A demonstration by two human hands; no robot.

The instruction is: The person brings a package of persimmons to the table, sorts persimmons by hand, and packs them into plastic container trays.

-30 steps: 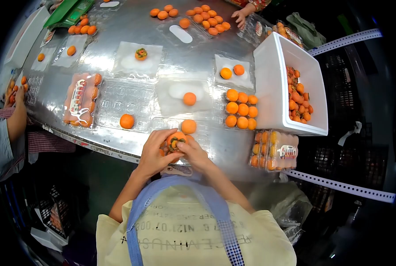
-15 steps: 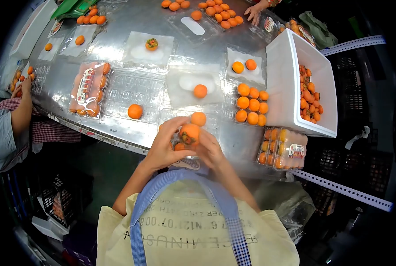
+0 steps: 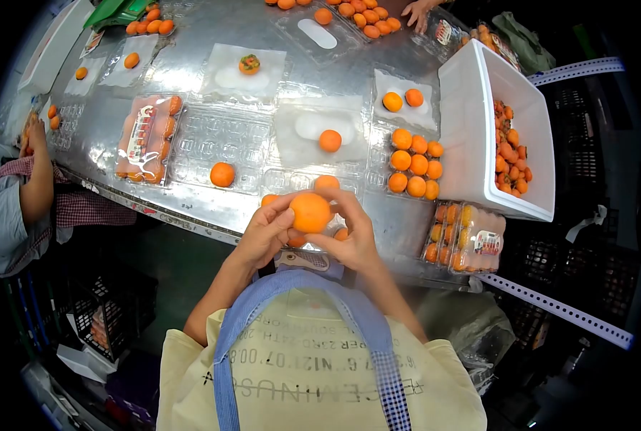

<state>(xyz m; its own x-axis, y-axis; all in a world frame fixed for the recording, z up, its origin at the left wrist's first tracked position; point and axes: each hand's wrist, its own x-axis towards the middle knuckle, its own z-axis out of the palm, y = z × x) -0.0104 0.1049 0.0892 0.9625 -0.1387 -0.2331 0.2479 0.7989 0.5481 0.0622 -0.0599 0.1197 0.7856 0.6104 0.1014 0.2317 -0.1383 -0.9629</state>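
Between my two hands, in front of my apron, is an orange persimmon (image 3: 310, 212), its smooth side facing up. My left hand (image 3: 261, 235) grips it from the left with thumb and fingers. From the right, my right hand (image 3: 353, 237) curves around it, fingertips on its edge. Just beyond and below them, partly hidden by my hands, several persimmons sit in a clear plastic tray, one (image 3: 327, 182) at the far side. Another persimmon (image 3: 222, 174) lies in a clear tray (image 3: 216, 136) to the left.
A white foam box (image 3: 464, 122) of persimmons stands at the right, beside a filled tray (image 3: 416, 164) and stacked closed packs (image 3: 468, 238). A closed pack (image 3: 147, 140) lies left. A co-worker's arm (image 3: 37, 172) is at far left; another person's hand (image 3: 417, 13) is at the top.
The persimmon in my hands has turned: its leafy stem end faced up before, and now its smooth side shows. The co-worker's hand at the left has moved slightly.
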